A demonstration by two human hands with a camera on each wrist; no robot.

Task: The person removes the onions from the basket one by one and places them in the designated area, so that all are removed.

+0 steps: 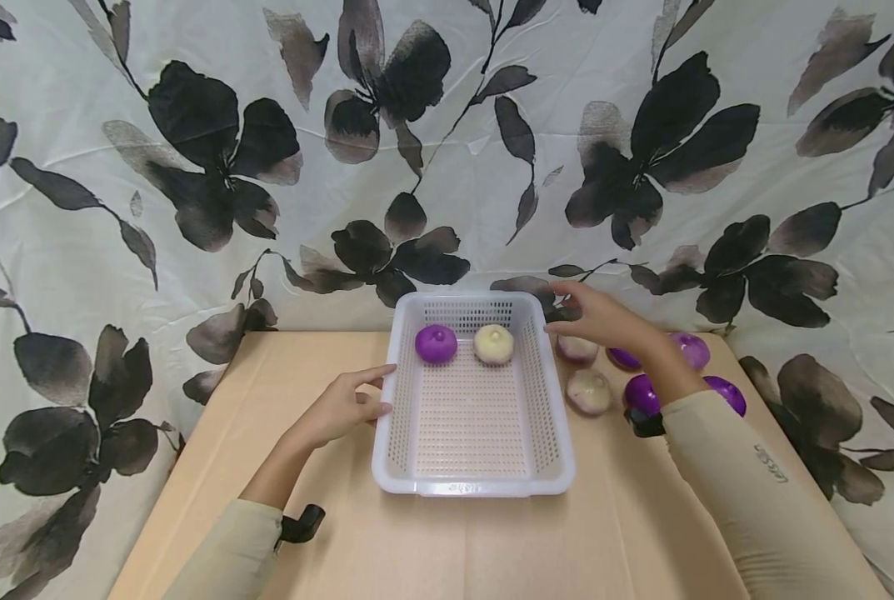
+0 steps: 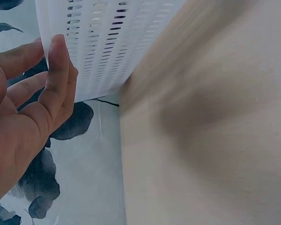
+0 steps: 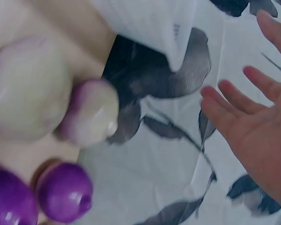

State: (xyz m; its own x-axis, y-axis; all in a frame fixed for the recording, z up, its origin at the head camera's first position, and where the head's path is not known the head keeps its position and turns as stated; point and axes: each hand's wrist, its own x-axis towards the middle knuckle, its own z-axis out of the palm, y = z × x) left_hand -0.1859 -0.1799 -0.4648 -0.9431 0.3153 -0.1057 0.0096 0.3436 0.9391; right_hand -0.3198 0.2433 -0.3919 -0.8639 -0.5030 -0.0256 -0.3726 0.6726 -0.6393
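Note:
A white perforated plastic basket point(image 1: 471, 479) sits on the table, holding a purple onion point(image 1: 436, 344) and a pale onion point(image 1: 494, 344) side by side near its far end. At the basket's left rim is my left hand point(image 1: 347, 407); in the left wrist view, its fingertips point(image 2: 58, 44) pinch the edge. My right hand point(image 1: 592, 315) hovers by the far right corner, fingers spread and holding nothing, as the right wrist view shows. Below it lie two whitish onions, one nearer point(image 1: 588, 392) and one farther point(image 1: 577, 350). My right forearm partly hides several purple onions point(image 1: 643, 395).
The wooden-look table point(image 1: 461, 550) runs back to a white cloth point(image 1: 491, 200) printed with dark flowers. Further right, another purple onion point(image 1: 727, 393) and a lighter purple one point(image 1: 691, 350) lie near the table's right edge.

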